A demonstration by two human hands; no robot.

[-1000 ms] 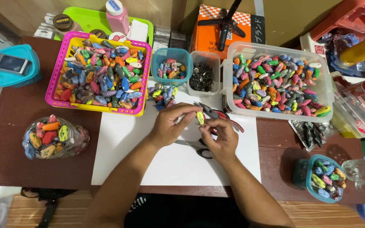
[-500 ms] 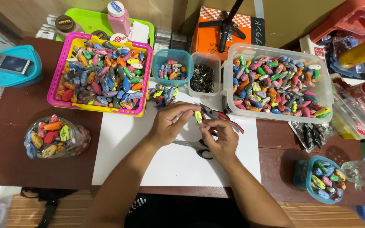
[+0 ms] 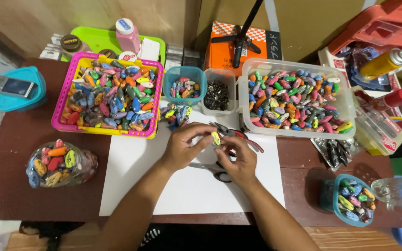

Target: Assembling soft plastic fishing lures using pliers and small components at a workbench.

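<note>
My left hand [image 3: 185, 145] pinches a small yellow-green oval piece [image 3: 216, 138] over the white sheet [image 3: 187, 186] in the middle of the table. My right hand [image 3: 239, 160] is closed around red-handled pliers [image 3: 231, 134], whose jaws sit at the piece. Black-handled scissors [image 3: 212, 170] lie on the sheet just under both hands. A small heap of coloured pieces [image 3: 176, 114] lies at the sheet's top edge, just beyond my left hand.
A pink and yellow basket [image 3: 61, 103] and a clear tub [image 3: 349, 108] hold several coloured pieces. Between them stand a teal cup [image 3: 169, 87] and a clear cup of dark metal bits [image 3: 218, 95]. A bag of pieces [image 3: 59, 163] lies left; a teal cup [image 3: 327, 197] right.
Both hands stay in the same spot over the sheet. Fingers shift slightly around the small piece and pliers.
</note>
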